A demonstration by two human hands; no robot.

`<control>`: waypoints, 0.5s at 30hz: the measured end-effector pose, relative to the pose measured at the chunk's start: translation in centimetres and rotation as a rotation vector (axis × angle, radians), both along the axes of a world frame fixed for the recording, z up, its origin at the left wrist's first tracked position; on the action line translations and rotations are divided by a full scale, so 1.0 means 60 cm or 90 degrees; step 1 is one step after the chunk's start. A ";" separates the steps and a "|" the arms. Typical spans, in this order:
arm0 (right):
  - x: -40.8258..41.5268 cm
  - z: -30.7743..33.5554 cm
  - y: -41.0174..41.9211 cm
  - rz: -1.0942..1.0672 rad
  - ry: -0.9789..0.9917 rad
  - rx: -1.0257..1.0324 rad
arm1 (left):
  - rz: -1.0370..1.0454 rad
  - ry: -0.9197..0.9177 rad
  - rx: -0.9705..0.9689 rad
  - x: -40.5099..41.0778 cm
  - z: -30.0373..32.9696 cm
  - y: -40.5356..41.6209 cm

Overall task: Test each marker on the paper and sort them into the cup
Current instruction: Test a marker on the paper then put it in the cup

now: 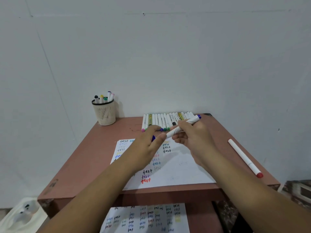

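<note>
My right hand (193, 138) grips a white marker (185, 126) with a blue far end, held tilted above the paper (181, 167). My left hand (148, 142) is at the marker's near end, thumb against it, with a blue cap (153, 138) showing between its fingers. The paper lies on the small brown table (87, 158) and bears columns of the word "test" in several colours. A row of several white markers (159, 121) lies along the table's far edge. A beige mesh cup (105, 113) at the far left corner holds several markers.
A single white marker with a red cap (244, 158) lies alone near the table's right edge. A second written sheet (146, 217) lies on a lower shelf beneath. A white bag (20, 214) sits on the floor at the left. A wall stands right behind the table.
</note>
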State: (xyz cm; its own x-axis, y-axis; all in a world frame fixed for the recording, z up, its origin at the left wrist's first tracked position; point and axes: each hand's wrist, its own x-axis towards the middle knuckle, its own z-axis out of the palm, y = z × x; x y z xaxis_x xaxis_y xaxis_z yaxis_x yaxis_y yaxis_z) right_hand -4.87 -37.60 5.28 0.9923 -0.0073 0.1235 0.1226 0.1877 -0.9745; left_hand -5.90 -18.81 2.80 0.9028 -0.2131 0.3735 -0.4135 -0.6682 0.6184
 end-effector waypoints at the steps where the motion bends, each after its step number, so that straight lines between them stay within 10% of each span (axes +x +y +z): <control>1: 0.005 -0.007 -0.002 -0.015 0.013 0.009 | 0.013 0.010 0.000 -0.003 -0.003 0.000; 15: 0.008 -0.074 -0.009 0.043 -0.008 -0.208 | 0.161 0.018 0.056 0.009 -0.052 -0.008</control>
